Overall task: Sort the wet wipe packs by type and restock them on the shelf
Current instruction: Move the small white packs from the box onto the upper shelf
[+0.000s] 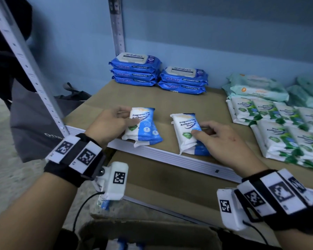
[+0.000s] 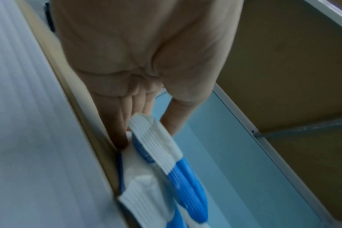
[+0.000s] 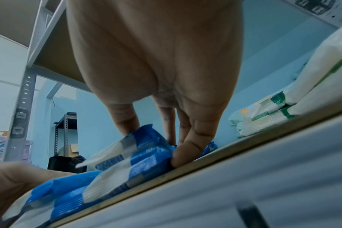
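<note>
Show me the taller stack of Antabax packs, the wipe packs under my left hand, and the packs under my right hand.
taller Antabax stack (image 1: 134, 69), head view, front of its top pack.
left wipe packs (image 1: 145, 127), head view, blue front.
right wipe packs (image 1: 183, 129), head view, white front.

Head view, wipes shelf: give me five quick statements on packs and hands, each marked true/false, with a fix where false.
1. The left hand holds a small stack of blue-and-white Fragrance Free Antibacterial Wipes packs at the shelf's front edge. True.
2. The right hand is empty and hangs off the shelf. False: it grips a second stack of the same blue-and-white packs resting on the shelf.
3. The antabax packs stand in two stacks at the back. True.
4. Both antabax stacks are equally tall. False: the left has three packs, the right stack two.
5. The green-and-white packs lie left of the hands. False: they lie to the right.
</note>
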`<action>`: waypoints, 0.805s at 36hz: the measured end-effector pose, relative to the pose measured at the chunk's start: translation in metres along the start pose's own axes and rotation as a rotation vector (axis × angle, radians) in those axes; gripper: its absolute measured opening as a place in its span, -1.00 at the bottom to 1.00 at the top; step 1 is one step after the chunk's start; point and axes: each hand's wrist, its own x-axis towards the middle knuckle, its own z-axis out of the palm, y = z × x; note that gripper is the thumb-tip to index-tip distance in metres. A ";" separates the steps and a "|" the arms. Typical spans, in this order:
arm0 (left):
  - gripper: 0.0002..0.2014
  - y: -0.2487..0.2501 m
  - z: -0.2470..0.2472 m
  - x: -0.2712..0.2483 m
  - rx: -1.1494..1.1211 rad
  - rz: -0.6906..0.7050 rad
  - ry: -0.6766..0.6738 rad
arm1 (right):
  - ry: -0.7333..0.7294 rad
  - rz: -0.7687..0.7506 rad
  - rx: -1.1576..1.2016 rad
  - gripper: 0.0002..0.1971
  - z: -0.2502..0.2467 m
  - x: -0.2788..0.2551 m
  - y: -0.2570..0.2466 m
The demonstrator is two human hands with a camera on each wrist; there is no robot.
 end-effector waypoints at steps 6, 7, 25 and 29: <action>-0.64 0.003 0.014 -0.006 -0.019 0.054 -0.138 | -0.029 0.017 0.118 -0.78 0.004 0.000 0.001; -0.65 0.003 0.016 -0.006 0.014 0.061 -0.123 | -0.034 0.017 0.122 -0.77 0.005 -0.001 0.000; -0.60 0.004 0.025 -0.031 0.160 0.090 -0.084 | -0.033 -0.096 0.038 -0.76 0.018 -0.004 -0.014; -0.54 0.004 0.026 -0.034 0.135 0.073 -0.099 | -0.021 -0.118 0.050 -0.80 0.020 -0.002 -0.013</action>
